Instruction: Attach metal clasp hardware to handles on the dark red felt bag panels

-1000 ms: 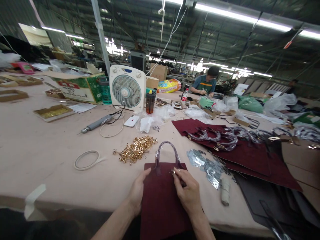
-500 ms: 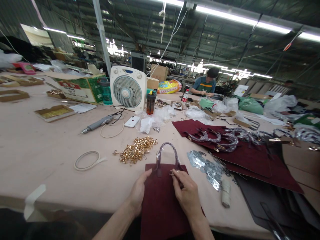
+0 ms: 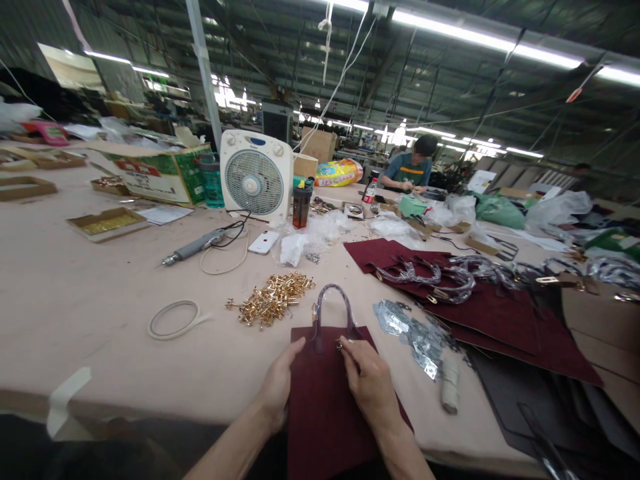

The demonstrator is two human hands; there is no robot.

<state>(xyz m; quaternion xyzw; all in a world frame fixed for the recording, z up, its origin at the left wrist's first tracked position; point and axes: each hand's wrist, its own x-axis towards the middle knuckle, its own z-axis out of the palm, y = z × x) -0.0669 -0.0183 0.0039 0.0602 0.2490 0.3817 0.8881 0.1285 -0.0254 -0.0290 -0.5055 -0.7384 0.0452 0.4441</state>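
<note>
A dark red bag panel [image 3: 320, 400] with a plastic-wrapped handle [image 3: 334, 291] lies at the table's front edge, partly hanging over it. My left hand [image 3: 278, 380] grips the panel's left edge, thumb on top and fingers underneath. Over the upper right of the panel, my right hand [image 3: 369, 373] pinches a small metal fitting [image 3: 339, 345] by the right foot of the handle; its exact kind is too small to tell. Just beyond the panel sits a pile of gold metal fittings [image 3: 273, 300]. Flat silver metal plates [image 3: 410, 333] are scattered to its right.
A tape roll [image 3: 174, 320] and a grey power screwdriver [image 3: 193, 249] lie to the left. Behind stand a box fan [image 3: 256, 177], a phone [image 3: 264, 242] and a drink bottle [image 3: 301, 205]. More red panels [image 3: 500, 313] are stacked at right. A co-worker [image 3: 413, 167] sits farther back.
My right hand has shifted slightly left with the small fitting, which has turned in the fingers. The lower part of the panel has swung slightly right. My left hand keeps its hold.
</note>
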